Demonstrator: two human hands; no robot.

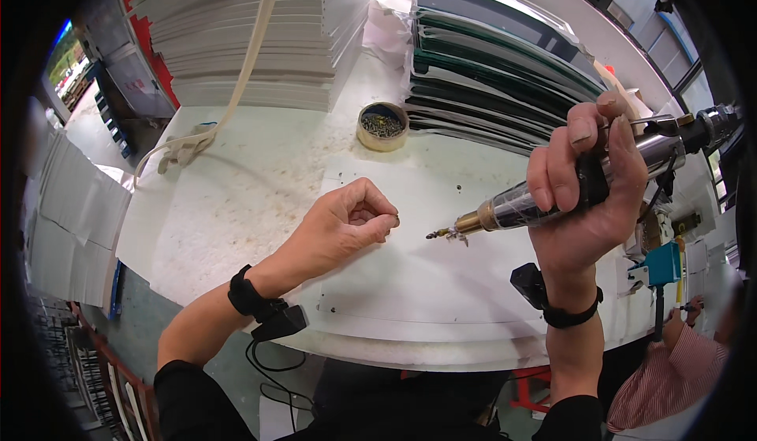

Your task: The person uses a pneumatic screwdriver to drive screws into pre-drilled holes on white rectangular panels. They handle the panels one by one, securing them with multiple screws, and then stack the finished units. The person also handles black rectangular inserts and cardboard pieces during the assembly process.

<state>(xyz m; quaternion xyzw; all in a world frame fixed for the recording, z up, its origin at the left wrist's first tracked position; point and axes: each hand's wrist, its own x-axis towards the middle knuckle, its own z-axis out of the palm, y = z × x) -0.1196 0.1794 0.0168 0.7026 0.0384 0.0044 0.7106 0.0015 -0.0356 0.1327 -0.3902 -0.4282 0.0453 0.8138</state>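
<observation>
My right hand [583, 188] is wrapped round a silver inline power screwdriver [509, 207], tilted with its brass nose and bit [449, 233] down to the left. The bit is above a white panel [426, 299] on the table. To the left of the bit, my left hand [335, 224] is closed in a pinch over the panel. Something tiny and dark shows at its fingertips, too small to name. Small dark spots, holes or screws, dot the panel near its edges. Behind the hands stands a round tub [384, 143] with many small screws [382, 124] in it.
Stacked white panels [244, 54] rise at the back left, dark green-edged sheets [497, 62] at the back right. A glove [185, 151] lies under a pale strap [251, 58]. On the right are a teal tool [664, 265] and another person's striped sleeve [670, 374].
</observation>
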